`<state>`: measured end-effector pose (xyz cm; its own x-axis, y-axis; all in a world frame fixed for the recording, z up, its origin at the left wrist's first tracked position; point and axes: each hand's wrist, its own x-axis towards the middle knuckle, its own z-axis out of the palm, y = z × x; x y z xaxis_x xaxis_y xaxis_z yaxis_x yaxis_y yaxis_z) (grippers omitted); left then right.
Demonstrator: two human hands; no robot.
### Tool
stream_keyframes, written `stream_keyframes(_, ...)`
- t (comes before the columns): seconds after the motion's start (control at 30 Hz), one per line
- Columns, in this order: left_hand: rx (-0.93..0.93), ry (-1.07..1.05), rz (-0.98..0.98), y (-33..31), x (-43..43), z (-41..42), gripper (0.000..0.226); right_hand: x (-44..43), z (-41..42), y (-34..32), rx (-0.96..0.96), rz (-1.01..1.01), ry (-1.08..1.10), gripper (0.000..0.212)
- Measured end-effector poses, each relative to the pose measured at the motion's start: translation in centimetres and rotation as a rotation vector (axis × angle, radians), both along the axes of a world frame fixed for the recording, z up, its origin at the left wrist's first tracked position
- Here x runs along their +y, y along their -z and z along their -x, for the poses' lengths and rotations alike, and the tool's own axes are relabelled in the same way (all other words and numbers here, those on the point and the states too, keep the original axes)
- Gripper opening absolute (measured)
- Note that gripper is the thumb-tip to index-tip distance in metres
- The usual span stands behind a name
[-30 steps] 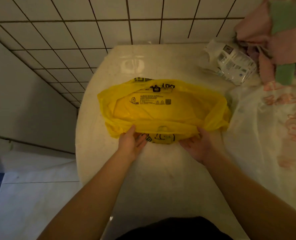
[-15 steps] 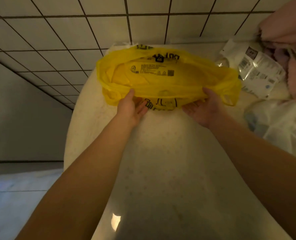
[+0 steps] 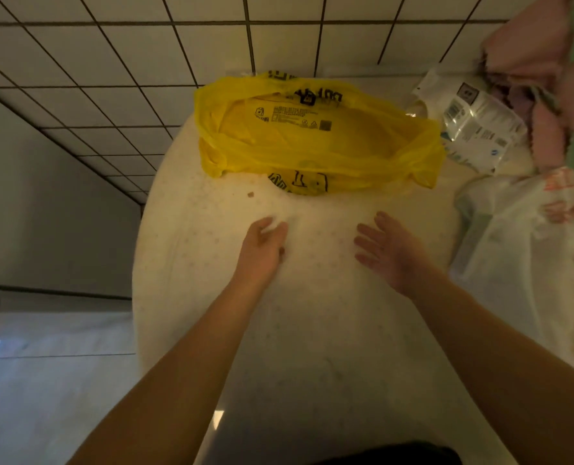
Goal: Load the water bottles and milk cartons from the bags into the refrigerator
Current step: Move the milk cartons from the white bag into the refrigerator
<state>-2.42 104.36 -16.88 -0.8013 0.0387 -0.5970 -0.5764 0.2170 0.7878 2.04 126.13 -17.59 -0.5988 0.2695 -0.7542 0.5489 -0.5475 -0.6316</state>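
Although the task concerns water bottles and milk cartons, none can be seen from this head-height view looking down, and no refrigerator is in view. On the left, a tiled wall (image 3: pixel 77 78) borders a pale, rounded table (image 3: pixel 312 330).

Above the middle of the table, the left hand (image 3: pixel 262 245) hovers with its fingers loosely curled, gripping nothing; it is slightly blurred. A small brown crumb (image 3: pixel 250 195) lies just beyond it.

Further back, against the wall, a yellow bag (image 3: pixel 312 142) with black print lies slumped flat, its mouth gaping toward the viewer. It appears empty. It looks like thin, soft, very light film, probably slippery, best pinched at the rim or the handle loops at either end.

The right hand (image 3: pixel 391 250) hovers level with the left, fingers spread and nearly straight, holding nothing. Both hands are apart from the yellow bag.

At the far right lies a crinkled white printed packet (image 3: pixel 477 129). Nearer, at the right edge, sits a bulky translucent white bag (image 3: pixel 530 263) with pink print; a dim greenish shape shows inside, but its contents cannot be made out. If it holds bottles or cartons, it would likely be heavy and saggy, so support from below would be wise. Pink and green cloth (image 3: pixel 540 45) is heaped in the far right corner.
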Motion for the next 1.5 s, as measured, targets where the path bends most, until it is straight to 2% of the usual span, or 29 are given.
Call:
stream_keyframes(0.17, 0.251, 0.449, 0.223, -0.5, -1.5, -9.0, 0.053, -1.5, -8.7, -1.7, 0.03, -0.373, -0.298, 0.05)
stream_keyframes(0.27, 0.46, 0.654, 0.445, -0.4, -1.9, -13.7, 0.063, -2.1, -13.4, -1.9, 0.072, -0.709, -0.517, 0.058)
stream_keyframes(0.33, 0.514, 0.749, 0.576, -0.7, -1.7, -16.3, 0.073, -2.0, -16.5, -2.0, 0.075, -0.926, -0.67, 0.062)
stream_keyframes(0.43, 0.555, 0.885, 0.714, -1.1, -1.0, -19.4, 0.074, -1.0, -21.0, -2.0, 0.022, -1.154, -0.82, 0.067)
stream_keyframes(0.6, 0.632, 1.04, 0.811, -1.4, 2.1, -22.8, 0.075, 1.2, -27.4, -2.7, -0.119, -1.332, -0.865, 0.069)
stream_keyframes(0.73, 0.68, 1.084, 0.804, -1.5, 6.2, -25.1, 0.074, 5.0, -31.6, -3.0, -0.146, -1.447, -0.841, 0.067)
stream_keyframes(0.93, 0.677, 1.091, 0.768, -1.6, 14.9, -28.5, 0.079, 13.1, -36.2, -3.5, -0.145, -1.434, -0.752, 0.064)
stream_keyframes(1.1, 0.594, 0.996, 0.693, -2.0, 22.4, -31.6, 0.072, 20.5, -39.0, -4.0, -0.128, -1.379, -0.691, 0.065)
stream_keyframes(1.17, 0.494, 0.873, 0.598, -1.7, 25.3, -32.1, 0.081, 23.1, -39.8, -3.8, -0.144, -1.358, -0.675, 0.065)
stream_keyframes(1.33, 0.112, 0.337, 0.255, -1.7, 31.8, -31.5, 0.109, 28.4, -40.7, -2.6, -0.215, -1.31, -0.665, 0.068)
stream_keyframes(1.4, 0.042, 0.23, 0.227, -1.9, 33.5, -31.2, 0.112, 30.3, -40.2, -2.4, -0.267, -1.292, -0.66, 0.071)
stream_keyframes(1.5, 0.012, 0.153, 0.293, -1.6, 35.0, -30.4, 0.118, 33.1, -38.5, -1.9, -0.339, -1.294, -0.654, 0.079)
